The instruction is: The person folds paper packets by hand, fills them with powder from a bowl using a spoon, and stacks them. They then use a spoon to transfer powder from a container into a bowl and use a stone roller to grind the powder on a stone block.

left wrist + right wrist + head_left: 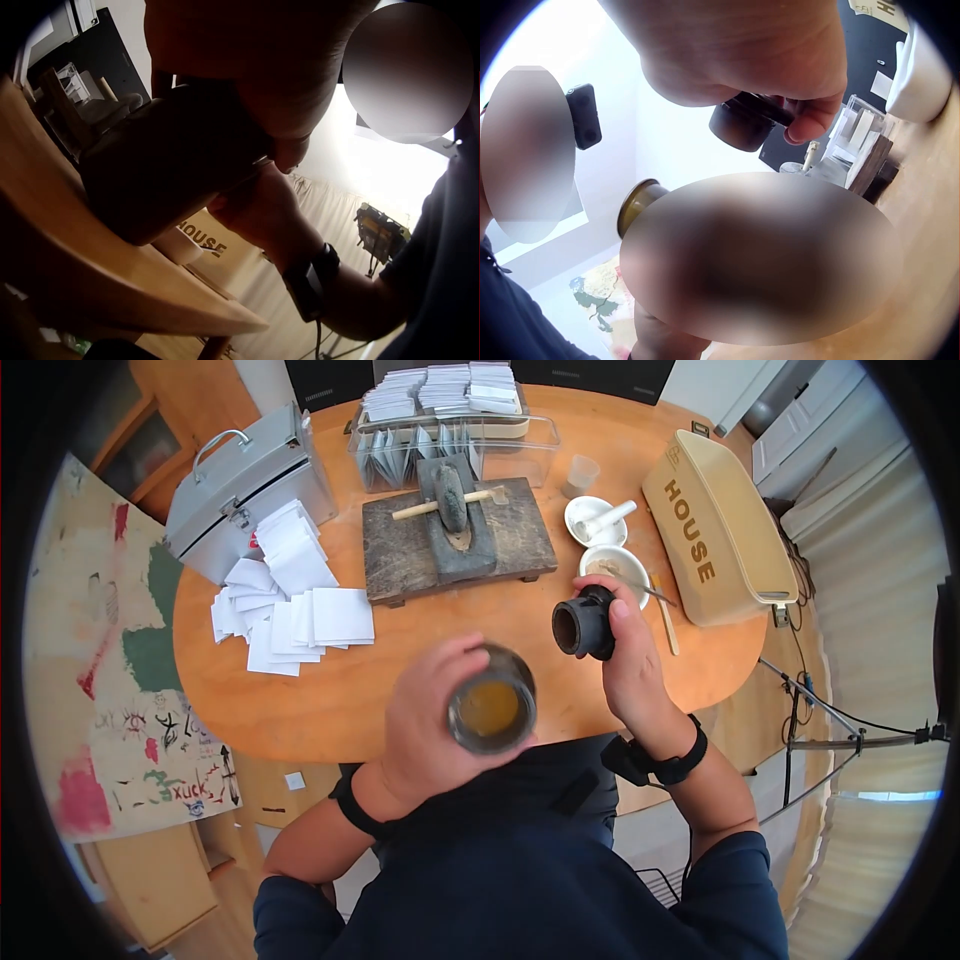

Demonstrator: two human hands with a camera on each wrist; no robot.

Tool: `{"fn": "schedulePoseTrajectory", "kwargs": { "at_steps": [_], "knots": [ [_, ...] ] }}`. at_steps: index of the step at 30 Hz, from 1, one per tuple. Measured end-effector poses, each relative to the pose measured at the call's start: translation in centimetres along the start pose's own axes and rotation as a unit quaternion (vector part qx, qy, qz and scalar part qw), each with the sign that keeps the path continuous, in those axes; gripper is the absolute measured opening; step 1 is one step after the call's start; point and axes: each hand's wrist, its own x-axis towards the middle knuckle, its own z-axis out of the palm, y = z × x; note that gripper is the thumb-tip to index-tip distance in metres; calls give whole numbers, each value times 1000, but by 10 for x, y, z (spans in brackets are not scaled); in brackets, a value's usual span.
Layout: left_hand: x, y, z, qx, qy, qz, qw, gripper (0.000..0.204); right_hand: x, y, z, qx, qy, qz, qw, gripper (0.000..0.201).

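Note:
My left hand (415, 710) grips a dark, round jar (522, 678), its open mouth facing up toward the head camera and its inside yellowish. In the left wrist view the jar (161, 161) shows as a long dark cylinder, tilted over the table edge. With thumb and fingers my right hand (635, 665) holds a short black hollow piece (590, 625) with a wider flange, like a lid or stopper. The two pieces are apart, the black one farther right and forward. In the right wrist view, a blur covers much of the left hand and jar.
A dark wooden board (400, 560) bears a stone block and a wheel with a wooden handle. White paper packets (340, 617) lie left by a metal case (250, 490). At right are a white bowl (585, 560), a mortar and pestle (605, 518), and a beige HOUSE bin (715, 530).

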Motion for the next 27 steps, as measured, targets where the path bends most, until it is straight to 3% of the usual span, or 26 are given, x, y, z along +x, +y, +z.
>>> {"fn": "schedulePoseTrajectory", "kwargs": {
  "at_steps": [2,15,19,20,27],
  "knots": [
    [5,-1,-1,1,35,-37,999,80,-1,1,0,-8,-5,-1,1000,39],
    [4,6,6,34,6,20,999,85,-7,9,-2,-41,-4,28,999,46],
    [12,7,6,16,6,-32,999,81,-14,21,0,-36,2,42,998,44],
    [13,7,6,19,21,-51,998,78,-16,19,2,-5,0,37,999,34],
    [13,2,4,29,-10,-64,997,83,-21,24,6,-25,-17,59,998,41]
  ]
}}
